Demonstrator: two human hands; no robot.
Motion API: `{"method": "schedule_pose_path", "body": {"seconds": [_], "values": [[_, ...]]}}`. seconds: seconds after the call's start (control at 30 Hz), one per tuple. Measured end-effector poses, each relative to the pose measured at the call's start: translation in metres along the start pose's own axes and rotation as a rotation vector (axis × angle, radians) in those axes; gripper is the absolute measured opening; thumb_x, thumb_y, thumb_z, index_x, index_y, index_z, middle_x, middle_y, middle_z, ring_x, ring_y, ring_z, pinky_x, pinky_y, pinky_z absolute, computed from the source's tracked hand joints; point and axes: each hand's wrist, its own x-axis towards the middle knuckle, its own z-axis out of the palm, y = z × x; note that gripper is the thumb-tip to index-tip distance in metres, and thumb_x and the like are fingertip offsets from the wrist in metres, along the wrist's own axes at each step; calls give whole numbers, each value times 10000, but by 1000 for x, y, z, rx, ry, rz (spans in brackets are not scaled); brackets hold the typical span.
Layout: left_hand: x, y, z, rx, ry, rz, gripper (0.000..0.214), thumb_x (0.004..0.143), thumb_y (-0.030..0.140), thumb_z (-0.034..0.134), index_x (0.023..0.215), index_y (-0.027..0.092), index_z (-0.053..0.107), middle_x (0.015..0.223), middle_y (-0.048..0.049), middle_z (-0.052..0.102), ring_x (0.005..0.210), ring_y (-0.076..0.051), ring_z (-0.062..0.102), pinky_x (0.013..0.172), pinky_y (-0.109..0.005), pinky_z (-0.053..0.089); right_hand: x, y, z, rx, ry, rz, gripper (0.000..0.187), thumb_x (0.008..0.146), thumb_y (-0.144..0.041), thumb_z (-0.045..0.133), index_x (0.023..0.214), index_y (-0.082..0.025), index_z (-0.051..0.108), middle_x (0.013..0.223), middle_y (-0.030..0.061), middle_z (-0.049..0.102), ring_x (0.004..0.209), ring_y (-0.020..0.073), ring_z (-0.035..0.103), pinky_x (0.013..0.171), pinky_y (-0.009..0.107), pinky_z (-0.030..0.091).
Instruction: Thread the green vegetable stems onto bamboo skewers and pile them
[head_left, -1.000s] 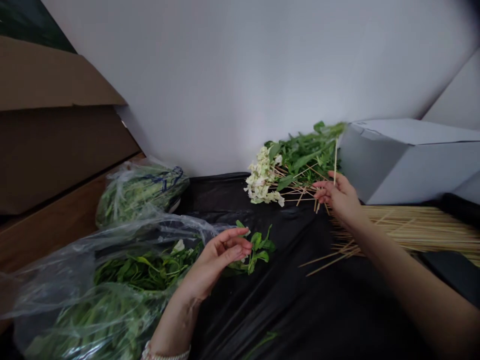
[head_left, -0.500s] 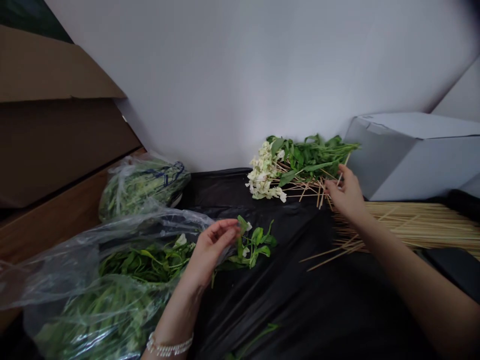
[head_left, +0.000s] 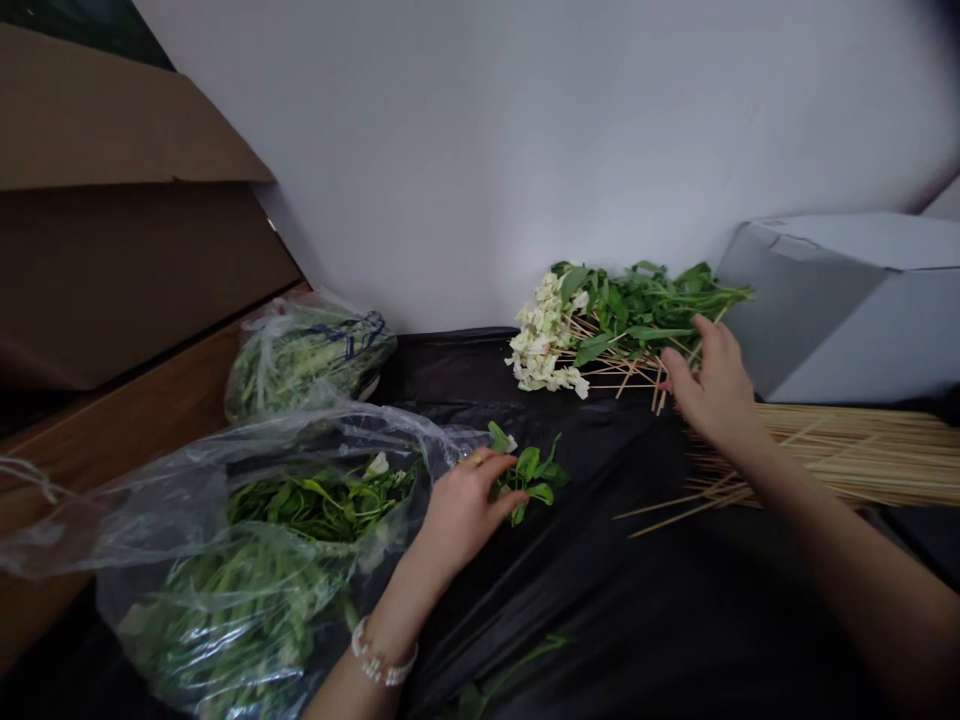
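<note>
Closest thing to a label here is some blue marking on the small plastic bag [head_left: 304,365] at the back left, and it's too blurry for me to read; the white box [head_left: 832,335] on the right has faint marks along its top edge, also too small to make out. Now the plants: the leafy sprig [head_left: 540,480] lies on the black sheet [head_left: 570,590], right of the big clear bag [head_left: 225,600], with bright green pointy leaves and a bit of white at the top. Left hand [head_left: 466,505] is right at it, thumb and index finger apart with leaves showing in the gap; can't tell if any finger is pinching the stem. There's a white beaded bracelet [head_left: 381,660] on that wrist. Right hand [head_left: 716,395] is at the stem end of the flower pile [head_left: 615,325], thumb and fingers spread wide. That pile sits against the pale wall [head_left: 450,150], frilly cream blooms facing left, green stems pointing right, thin sticks poking out underneath. Loads more straw-coloured sticks [head_left: 840,450] lie in front of the box, partly behind the right forearm, and one loose stem [head_left: 525,660] is down near the bottom.
</note>
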Motion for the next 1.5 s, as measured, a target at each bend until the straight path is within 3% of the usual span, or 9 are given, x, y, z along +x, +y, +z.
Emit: {"method": "schedule_pose_path", "body": {"seconds": [0.07, 0.3, 0.43, 0.63, 0.77, 0.9, 1.0, 1.3, 1.5], "values": [[-1, 3, 7, 62, -94, 12, 357, 813, 360, 690, 1151, 244, 678, 1157, -75, 674, 998, -252, 641, 863, -333, 480, -1, -4, -1, -183, 39, -22, 718, 911, -493, 484, 1492, -110, 307, 1543, 277, 240, 1426, 424, 247, 1052, 606, 343], [-2, 0, 14, 194, -141, -91, 490, 852, 165, 518, 1341, 191, 523, 1185, -126, 648, 1047, -248, 632, 906, -355, 488, -8, -15, 1, -303, -21, -182, 660, 910, -418, 493, 1481, -133, 327, 1486, 238, 385, 1329, 403, 430, 999, 566, 431], [-3, 0, 12, 197, -165, -76, 253, 812, 170, 536, 1033, 184, 659, 1042, -105, 641, 932, -242, 635, 835, -350, 494, -12, -23, 0, -361, -77, -227, 638, 904, -360, 506, 1482, -158, 328, 1457, 213, 440, 1264, 406, 501, 951, 586, 468], [2, 3, -21, -295, 3, -61, 36, 780, 191, 611, 770, 193, 646, 970, -65, 649, 948, -213, 603, 889, -329, 452, -35, -47, 14, -224, -193, -393, 456, 937, -294, 455, 1378, -185, 487, 1365, 138, 566, 1204, 314, 573, 954, 477, 501], [1, 2, -49, -691, 104, -225, 145, 797, 320, 670, 828, 183, 634, 841, -30, 670, 787, -167, 602, 763, -272, 464, -62, -52, 36, -183, -518, -605, 318, 943, -278, 491, 1211, -184, 633, 1231, 110, 664, 1108, 255, 630, 947, 415, 511], [-7, 1, -59, -873, 174, -387, 248, 784, 386, 674, 915, 183, 617, 706, 18, 609, 604, -122, 544, 609, -236, 443, -77, -43, 50, -334, -631, -741, 400, 901, -310, 592, 1271, -162, 609, 1296, 157, 621, 1147, 287, 603, 922, 424, 508], [-21, 1, -54, -707, 62, -448, 252, 801, 402, 616, 881, 165, 646, 684, 5, 605, 582, -141, 541, 576, -256, 450, -80, -37, 56, -362, -634, -753, 315, 896, -293, 598, 1173, -159, 663, 1236, 155, 654, 1102, 280, 618, 898, 409, 503], [-85, -2, -24, 473, -73, -393, 108, 830, 230, 582, 930, 216, 622, 985, -93, 662, 943, -263, 635, 801, -335, 475, -88, -37, 64, -411, -567, -739, 296, 960, -270, 464, 1159, -159, 653, 1203, 148, 653, 1091, 300, 579, 855, 412, 453], [-78, 14, -26, 290, -275, -274, 235, 820, 77, 490, 976, 221, 592, 966, -75, 679, 932, -236, 653, 818, -328, 490, -86, -35, 66, -417, -565, -725, 320, 971, -265, 438, 1194, -154, 639, 1217, 158, 646, 1090, 304, 570, 838, 417, 440]]}}
